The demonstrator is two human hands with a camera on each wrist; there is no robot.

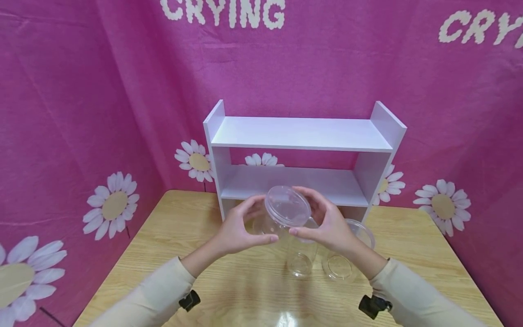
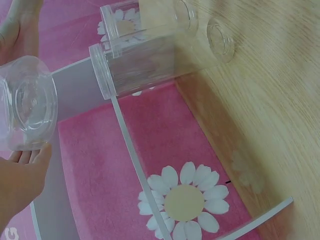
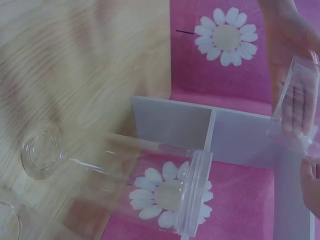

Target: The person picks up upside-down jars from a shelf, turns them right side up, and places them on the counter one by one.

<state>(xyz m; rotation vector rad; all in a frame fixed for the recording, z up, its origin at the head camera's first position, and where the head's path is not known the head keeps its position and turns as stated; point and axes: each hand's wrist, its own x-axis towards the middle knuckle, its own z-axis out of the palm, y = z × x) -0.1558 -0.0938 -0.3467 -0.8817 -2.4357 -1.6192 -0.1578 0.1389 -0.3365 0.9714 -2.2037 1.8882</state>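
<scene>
A clear plastic jar (image 1: pixel 288 206) with a round, pale lid is held up tilted above the table, in front of the shelf. My left hand (image 1: pixel 239 227) holds its left side, fingers curved around it and thumb toward me. On the other side my right hand (image 1: pixel 327 222) grips it, forefinger at the lid's edge and thumb low at the front. In the left wrist view the jar's base (image 2: pixel 30 102) shows above the left fingertips. Through the jar's wall (image 3: pixel 300 95) in the right wrist view, the left fingers are visible.
Two taller clear jars (image 1: pixel 301 263) stand on the wooden table (image 1: pixel 196 272), beneath and beside the right hand. Behind them is a white two-tier shelf (image 1: pixel 300 131) against a pink cloth (image 1: pixel 302 59) with daisies.
</scene>
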